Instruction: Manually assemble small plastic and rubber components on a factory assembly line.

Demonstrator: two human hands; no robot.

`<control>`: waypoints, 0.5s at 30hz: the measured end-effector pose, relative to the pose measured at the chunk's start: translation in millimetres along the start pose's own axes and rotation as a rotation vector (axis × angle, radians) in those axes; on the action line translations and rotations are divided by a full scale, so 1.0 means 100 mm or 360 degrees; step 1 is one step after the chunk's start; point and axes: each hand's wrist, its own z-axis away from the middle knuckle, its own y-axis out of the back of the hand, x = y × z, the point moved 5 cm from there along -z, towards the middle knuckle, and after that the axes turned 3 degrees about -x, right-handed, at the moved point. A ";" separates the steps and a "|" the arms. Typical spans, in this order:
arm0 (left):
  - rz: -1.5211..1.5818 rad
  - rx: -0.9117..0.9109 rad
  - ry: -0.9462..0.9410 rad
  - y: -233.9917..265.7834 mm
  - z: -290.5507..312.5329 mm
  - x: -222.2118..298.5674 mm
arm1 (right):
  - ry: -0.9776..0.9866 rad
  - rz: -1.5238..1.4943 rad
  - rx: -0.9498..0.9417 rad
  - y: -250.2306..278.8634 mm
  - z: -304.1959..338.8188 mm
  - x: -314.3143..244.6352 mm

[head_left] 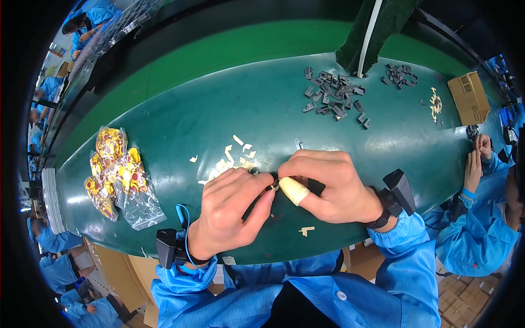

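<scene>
While both hands meet | left hand [229, 213], right hand [328, 188] grip clamped on small part [276, 185], seemingly metal

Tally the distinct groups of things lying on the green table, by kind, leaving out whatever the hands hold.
Piles of dark grey plastic parts: 2 (large, small)
Scatters of cream slips: 2 (near the hands, far right)
Clusters of clear bags with yellow-red contents: 1
Cardboard boxes: 1
Total: 6
</scene>
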 end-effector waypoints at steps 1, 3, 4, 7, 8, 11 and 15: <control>0.0002 -0.0006 0.0011 0.00 0.00 0.00 | 0.0010 0.0007 0.0003 0.00 0.00 0.00; 0.0005 -0.0013 0.0021 -0.01 -0.01 -0.01 | 0.0016 0.0011 0.0004 0.00 0.00 0.00; -0.0028 0.0001 -0.0015 -0.01 -0.01 -0.01 | 0.0024 0.0014 0.0002 0.00 0.00 0.00; -0.0100 0.0032 -0.0079 -0.01 0.00 0.00 | 0.0003 0.0000 0.0028 0.00 -0.01 -0.02; -0.0140 0.0049 -0.0108 0.00 0.01 0.00 | 0.0004 -0.0002 0.0026 0.00 -0.01 -0.03; -0.0511 -0.0058 -0.0177 -0.01 0.02 0.05 | -0.0239 -0.0092 0.0073 0.06 0.00 0.02; -0.0929 -0.0085 -0.0481 -0.08 0.07 0.12 | -0.0973 -0.1133 -0.0130 0.01 0.03 0.21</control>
